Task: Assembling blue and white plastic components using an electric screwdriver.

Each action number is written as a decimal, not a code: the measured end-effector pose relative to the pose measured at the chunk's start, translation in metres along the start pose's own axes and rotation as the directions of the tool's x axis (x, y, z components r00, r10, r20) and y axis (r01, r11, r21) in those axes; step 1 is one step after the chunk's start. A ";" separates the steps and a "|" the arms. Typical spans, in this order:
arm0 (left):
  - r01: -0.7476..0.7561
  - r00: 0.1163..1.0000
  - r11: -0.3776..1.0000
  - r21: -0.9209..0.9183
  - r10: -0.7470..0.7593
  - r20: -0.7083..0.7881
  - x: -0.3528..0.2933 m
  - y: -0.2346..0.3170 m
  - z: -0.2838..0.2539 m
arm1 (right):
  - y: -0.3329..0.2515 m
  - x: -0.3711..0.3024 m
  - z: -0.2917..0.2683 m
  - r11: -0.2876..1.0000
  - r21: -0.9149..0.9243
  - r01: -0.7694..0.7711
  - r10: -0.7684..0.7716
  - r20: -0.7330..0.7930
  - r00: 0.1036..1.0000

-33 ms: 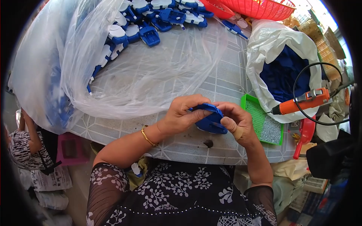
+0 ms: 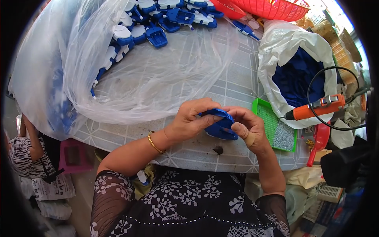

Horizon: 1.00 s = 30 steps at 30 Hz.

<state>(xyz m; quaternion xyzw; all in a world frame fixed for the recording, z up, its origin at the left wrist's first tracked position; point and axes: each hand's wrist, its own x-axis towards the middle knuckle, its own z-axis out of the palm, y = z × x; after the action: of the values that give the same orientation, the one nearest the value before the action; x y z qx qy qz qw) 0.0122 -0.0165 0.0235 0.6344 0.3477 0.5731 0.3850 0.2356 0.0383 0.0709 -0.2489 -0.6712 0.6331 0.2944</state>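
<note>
A blue plastic housing (image 2: 222, 128) is held between both hands over the near edge of the table. My left hand (image 2: 193, 118) grips its left side, thumb over the upper rim and fingers curled behind. At the right, my right hand (image 2: 249, 128) pinches the rim, with a tan wrap around one digit; some of its fingertips are hidden behind the part. A gold bangle (image 2: 156, 143) circles my left wrist. Just right of my right hand is a green tray (image 2: 259, 103) holding many small silvery pieces, with the tip of an orange electric screwdriver (image 2: 316, 108) over it.
Blue-and-white plastic units (image 2: 158, 35) heap at the far left in a clear plastic bag (image 2: 130, 98). A white sack (image 2: 272, 51) of dark blue parts stands at the right. Red baskets (image 2: 272, 10) sit at the back. Another person (image 2: 29, 154) is at the left.
</note>
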 end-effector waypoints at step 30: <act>-0.268 0.938 0.748 0.606 0.059 0.342 0.002 -0.022 0.005 | 0.034 -0.032 -0.014 0.596 -0.789 0.147 -0.218 0.017 0.976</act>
<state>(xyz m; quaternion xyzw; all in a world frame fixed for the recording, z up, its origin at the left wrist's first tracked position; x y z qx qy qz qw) 0.0177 -0.0056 0.0048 0.8357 0.4025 0.3466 0.1396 0.2668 0.0282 0.0348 -0.3080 -0.8895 0.2310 0.2460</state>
